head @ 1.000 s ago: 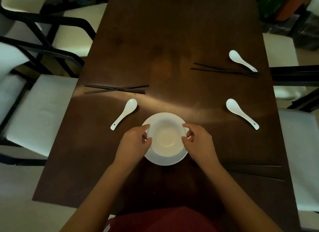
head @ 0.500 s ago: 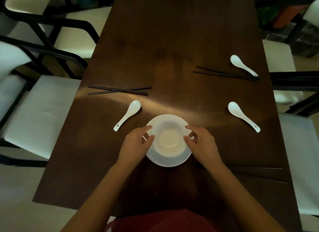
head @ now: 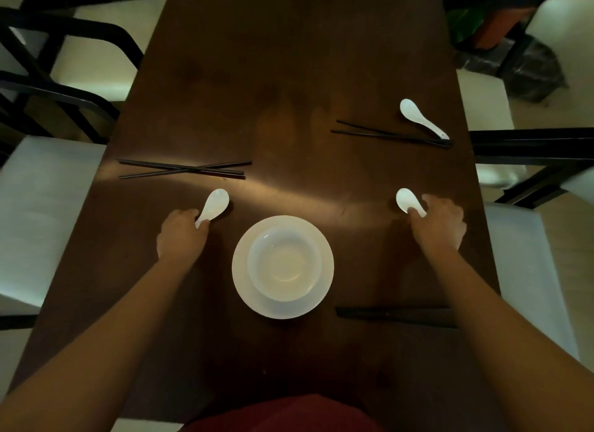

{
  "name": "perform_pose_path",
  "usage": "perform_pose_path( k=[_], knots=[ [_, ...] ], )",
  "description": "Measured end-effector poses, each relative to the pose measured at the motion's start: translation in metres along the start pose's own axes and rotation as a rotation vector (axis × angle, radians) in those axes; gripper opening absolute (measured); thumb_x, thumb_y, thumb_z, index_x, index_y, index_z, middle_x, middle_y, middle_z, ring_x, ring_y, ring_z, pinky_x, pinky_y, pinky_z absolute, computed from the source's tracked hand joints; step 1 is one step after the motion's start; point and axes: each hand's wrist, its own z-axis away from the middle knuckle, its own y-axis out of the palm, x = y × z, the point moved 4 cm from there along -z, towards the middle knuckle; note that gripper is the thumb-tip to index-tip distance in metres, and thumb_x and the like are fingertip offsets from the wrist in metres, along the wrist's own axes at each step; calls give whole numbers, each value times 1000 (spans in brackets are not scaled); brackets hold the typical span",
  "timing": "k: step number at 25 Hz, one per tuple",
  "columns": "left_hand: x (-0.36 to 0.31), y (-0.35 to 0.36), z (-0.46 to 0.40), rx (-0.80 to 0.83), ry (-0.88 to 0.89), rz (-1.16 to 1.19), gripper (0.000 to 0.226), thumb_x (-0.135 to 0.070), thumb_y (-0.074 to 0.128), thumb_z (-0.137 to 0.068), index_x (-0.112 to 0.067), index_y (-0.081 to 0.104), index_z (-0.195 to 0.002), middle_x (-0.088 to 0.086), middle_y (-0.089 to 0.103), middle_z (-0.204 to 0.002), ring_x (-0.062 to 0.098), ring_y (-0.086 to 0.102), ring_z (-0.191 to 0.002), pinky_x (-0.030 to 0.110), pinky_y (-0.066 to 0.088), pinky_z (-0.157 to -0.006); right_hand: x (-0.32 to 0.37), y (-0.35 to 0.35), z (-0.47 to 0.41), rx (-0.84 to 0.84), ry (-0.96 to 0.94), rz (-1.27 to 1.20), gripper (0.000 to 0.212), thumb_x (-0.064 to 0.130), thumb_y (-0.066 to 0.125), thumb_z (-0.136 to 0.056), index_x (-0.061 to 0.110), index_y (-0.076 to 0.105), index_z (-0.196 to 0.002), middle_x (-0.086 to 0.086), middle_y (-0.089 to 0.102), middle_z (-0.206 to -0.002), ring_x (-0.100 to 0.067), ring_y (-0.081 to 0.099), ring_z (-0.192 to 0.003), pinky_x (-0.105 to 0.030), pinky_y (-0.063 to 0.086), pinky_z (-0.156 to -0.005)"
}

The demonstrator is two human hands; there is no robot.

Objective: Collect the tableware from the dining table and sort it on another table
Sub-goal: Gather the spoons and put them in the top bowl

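Table (head: 289, 78), dark wood, not yet cleared. Bowl (head: 284, 264) nested on plate (head: 316, 298), lower centre, stacked. Three chopstick pairs uncollected: left (head: 183, 169), upper right (head: 389, 135), lower right (head: 397, 317). Far spoon (head: 421, 118) untouched. Left hand (head: 180, 235) pinches left spoon (head: 213, 206); right hand (head: 442, 222) pinches right spoon (head: 407, 200). Sorting judged unstarted.

A home dining room: dark wooden table (head: 289, 78) laid with tableware, white cushioned chairs (head: 41, 206) alongside.
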Motion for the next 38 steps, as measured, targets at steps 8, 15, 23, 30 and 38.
perform_pose_path(
  k=[8, 15, 23, 30, 38],
  knots=[
    [-4, 4, -4, -9, -97, 173, 22, -9, 59, -85, -2, 67, -104, 20, 67, -104, 32, 61, -93, 32, 41, -74, -4, 9, -11, 91, 167, -23, 37, 17, 64, -82, 12, 58, -119, -15, 64, -117, -33, 56, -111, -43, 35, -96],
    [-33, -25, 1, 62, -265, 730, 16, -9, 64, -83, -12, 67, -99, 12, 67, -109, 16, 66, -87, 30, 53, -72, 41, -18, 7, 297, 188, -489, 23, 14, 67, -81, 7, 66, -103, -15, 68, -106, -28, 65, -94, -36, 53, -78],
    [-145, -24, 70, 321, -107, 1015, 22, -18, 62, -86, -17, 65, -108, 1, 70, -99, 13, 70, -80, 22, 56, -63, 156, -56, 64, 435, 12, -1051, 16, 18, 73, -77, 27, 60, -78, 8, 65, -77, -7, 68, -59, -14, 51, -49],
    [-171, -14, 95, 312, -75, 1040, 25, -26, 62, -86, -21, 66, -110, 2, 69, -107, 20, 66, -95, 42, 54, -88, 142, -45, 66, 269, 70, -955, 16, 26, 73, -77, 27, 58, -72, 8, 65, -71, -8, 65, -57, -17, 51, -52],
    [-179, -6, 99, 429, -55, 981, 30, -17, 67, -82, -18, 65, -112, 2, 70, -105, 16, 67, -90, 32, 55, -79, 121, -53, 52, 280, -97, -879, 19, 30, 67, -81, 29, 56, -96, 16, 59, -88, -6, 60, -79, -20, 54, -65]
  ],
)
